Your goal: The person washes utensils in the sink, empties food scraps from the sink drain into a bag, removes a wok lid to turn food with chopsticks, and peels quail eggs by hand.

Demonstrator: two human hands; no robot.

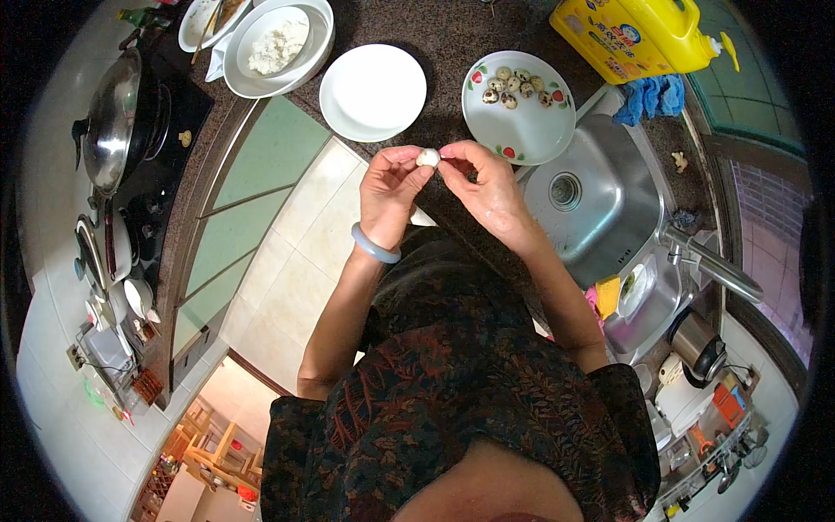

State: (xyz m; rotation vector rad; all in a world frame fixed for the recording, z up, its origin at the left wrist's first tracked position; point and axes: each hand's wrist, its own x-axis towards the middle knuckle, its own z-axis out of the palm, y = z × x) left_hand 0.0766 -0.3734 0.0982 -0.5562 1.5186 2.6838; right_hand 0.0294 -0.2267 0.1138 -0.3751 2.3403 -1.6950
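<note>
A small whitish egg (427,158) is held up between both hands, just in front of the counter edge. My left hand (393,187) pinches it between thumb and fingers; a pale bangle circles that wrist. My right hand (487,193) has its thumb and fingertips closed at the egg's right side. Behind the hands is a white bowl (372,91) with nothing visible in it. To its right, a plate with a red fruit pattern (522,130) holds several speckled quail eggs (510,85) near its back part.
A steel sink (600,209) with a faucet (718,271) lies to the right. Behind it stand a yellow detergent bottle (626,39) and a blue cloth (652,97). Nested bowls with white food (278,48) are at the back left, and a wok (115,122) is on the far left.
</note>
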